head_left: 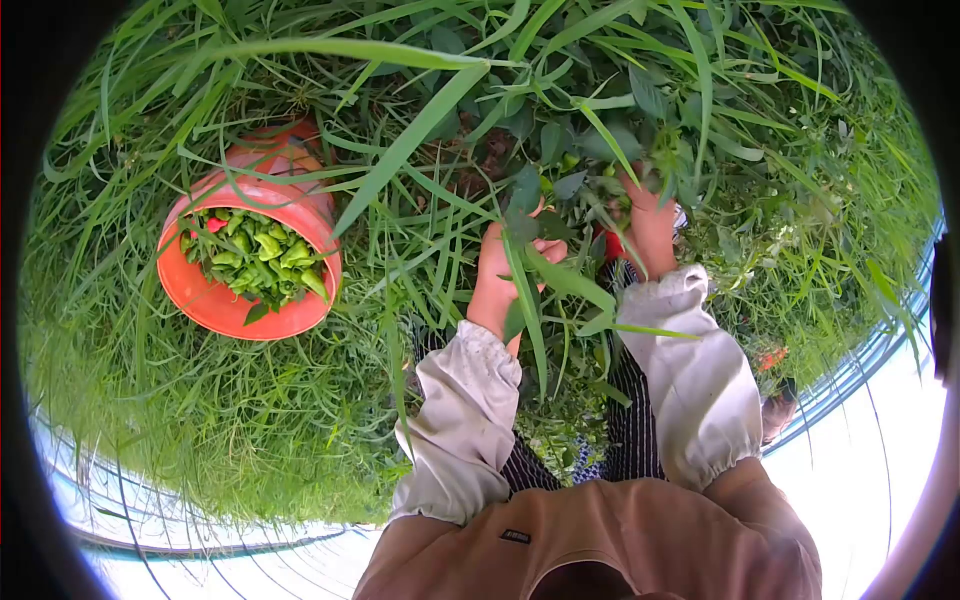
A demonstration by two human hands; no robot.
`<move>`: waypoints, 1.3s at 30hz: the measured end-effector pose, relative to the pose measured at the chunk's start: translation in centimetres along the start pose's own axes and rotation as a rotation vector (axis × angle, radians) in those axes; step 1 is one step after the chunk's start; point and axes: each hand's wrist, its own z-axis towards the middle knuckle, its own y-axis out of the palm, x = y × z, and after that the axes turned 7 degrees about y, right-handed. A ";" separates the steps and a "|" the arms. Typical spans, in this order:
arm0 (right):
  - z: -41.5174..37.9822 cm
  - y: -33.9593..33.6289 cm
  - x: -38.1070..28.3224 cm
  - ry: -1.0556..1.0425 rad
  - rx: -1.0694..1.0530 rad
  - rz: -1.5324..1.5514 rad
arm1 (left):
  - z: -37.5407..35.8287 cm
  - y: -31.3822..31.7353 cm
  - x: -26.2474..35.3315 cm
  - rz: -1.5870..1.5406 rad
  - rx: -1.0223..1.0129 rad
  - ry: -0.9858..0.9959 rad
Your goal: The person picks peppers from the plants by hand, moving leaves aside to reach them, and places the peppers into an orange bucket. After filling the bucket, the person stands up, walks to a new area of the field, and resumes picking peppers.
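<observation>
Well left of left hand, bucket of peppers tilts mouth toward person; right hand farther; hands apart among leaves, can't tell what either grips.

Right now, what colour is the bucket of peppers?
The bucket is reddish-orange, best seen in the head view.
</observation>
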 end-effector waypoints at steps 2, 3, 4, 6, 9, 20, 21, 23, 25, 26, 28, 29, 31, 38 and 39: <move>0.2 1.3 -0.6 0.071 -0.144 0.016 | 0.1 0.1 0.0 -0.045 -0.140 -0.043; 0.2 2.0 -0.7 0.020 -0.156 -0.031 | 0.2 0.3 -0.2 -0.028 -0.068 0.001; 0.0 3.0 -1.1 -0.030 -0.168 -0.078 | 0.2 0.5 -0.2 -0.011 0.004 0.044; 0.9 3.2 -1.7 -0.064 -0.197 -0.165 | 0.7 -0.7 -0.2 -0.056 -0.043 0.006; 0.2 1.4 -1.8 -0.329 -0.084 -0.452 | -0.2 0.4 -0.1 -0.065 -0.007 -0.014; -8.8 -1.5 -4.1 0.044 -0.345 -0.157 | 0.1 0.5 0.3 0.191 0.081 0.062; -8.4 -1.1 -3.6 0.037 -0.345 -0.159 | 0.0 0.7 0.0 0.191 0.075 0.064; -7.2 0.0 -3.2 0.247 -0.140 -0.279 | -1.1 3.1 0.1 0.359 0.337 0.112; -5.5 2.0 -2.6 0.200 -0.183 -0.288 | -0.7 3.2 0.5 0.330 0.330 0.094; -4.6 2.7 -1.8 0.178 -0.250 -0.141 | -0.3 2.5 0.2 0.269 0.294 0.114; -4.8 3.6 -1.7 0.285 -0.348 0.063 | 0.0 1.5 0.1 0.187 0.175 0.109; -4.6 3.7 -1.2 0.286 -0.347 0.063 | 0.0 1.5 0.1 0.187 0.176 0.108; -4.2 4.1 -0.3 0.225 -0.321 0.095 | -0.1 1.9 0.3 0.168 0.253 0.054; -3.1 2.9 1.4 -0.103 -0.236 -0.032 | 0.3 1.8 -1.2 0.417 0.420 0.137; -1.7 2.0 2.6 -0.177 -0.268 -0.097 | 0.2 1.5 -1.0 0.417 0.421 0.137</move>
